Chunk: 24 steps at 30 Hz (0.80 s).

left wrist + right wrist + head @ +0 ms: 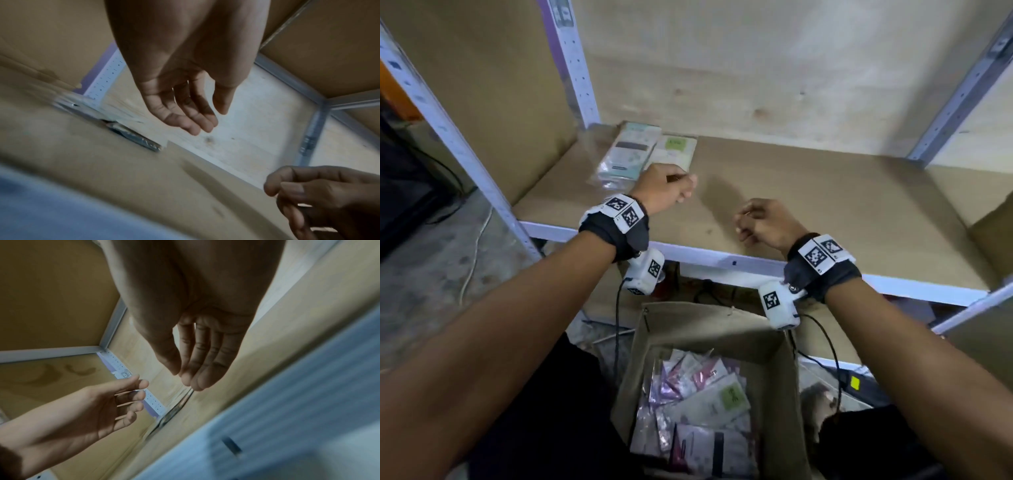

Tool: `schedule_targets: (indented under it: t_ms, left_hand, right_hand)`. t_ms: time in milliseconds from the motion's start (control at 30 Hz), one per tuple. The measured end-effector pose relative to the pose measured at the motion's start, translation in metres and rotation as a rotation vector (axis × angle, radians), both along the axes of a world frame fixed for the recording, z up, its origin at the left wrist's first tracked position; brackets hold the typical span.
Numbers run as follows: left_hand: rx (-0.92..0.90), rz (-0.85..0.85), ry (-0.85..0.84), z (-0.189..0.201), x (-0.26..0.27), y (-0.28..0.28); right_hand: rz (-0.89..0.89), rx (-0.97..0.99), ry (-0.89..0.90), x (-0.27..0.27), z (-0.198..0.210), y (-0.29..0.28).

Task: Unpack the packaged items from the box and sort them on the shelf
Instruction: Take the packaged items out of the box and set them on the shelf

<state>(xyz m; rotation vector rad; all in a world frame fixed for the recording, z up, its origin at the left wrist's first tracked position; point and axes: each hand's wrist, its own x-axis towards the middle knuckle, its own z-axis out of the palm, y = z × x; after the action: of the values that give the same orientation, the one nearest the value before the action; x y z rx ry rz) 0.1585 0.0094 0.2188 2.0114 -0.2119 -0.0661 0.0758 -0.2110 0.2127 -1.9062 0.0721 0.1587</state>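
Observation:
Two flat packaged items lie side by side at the back left of the brown shelf board (825,205): a teal-and-white pack (628,154) and a pack with a green label (674,152). My left hand (667,186) hovers just in front of them, fingers relaxed and empty (195,110). My right hand (760,222) hangs over the shelf's front middle, loosely curled and holding nothing (197,361). Below the shelf stands the open cardboard box (635,377) with several packaged items (705,404) inside, pink, white and green-labelled.
White metal uprights (575,68) and a front rail (705,255) frame the shelf. A wooden back wall (791,68) closes it off. Another cardboard piece (993,233) sits at the shelf's right end. Cables (835,363) trail beside the box on the floor.

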Motion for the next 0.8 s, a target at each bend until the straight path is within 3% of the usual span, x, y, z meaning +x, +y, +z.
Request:
schedule_targets:
  t_ms: [233,400,633,800]
  left_hand:
    - [0.032,-0.206,0.059,-0.050,-0.100,-0.017]
    - [0.157,-0.348,0.152,-0.105,-0.135,-0.019]
    - [0.516,-0.461,0.553,-0.191,-0.145,-0.026]
    - [0.569,-0.389,0.718,-0.248,-0.151,-0.026]
  right_hand:
    - [0.054,-0.018,-0.006,-0.074,-0.031,-0.026]
    - [0.119,-0.041,0.116,-0.099,-0.085,-0.027]
    - [0.258,-0.264,0.483,-0.111,-0.196,-0.006]
    - [0.329,-0.465,0.606,-0.117,-0.247,0.010]
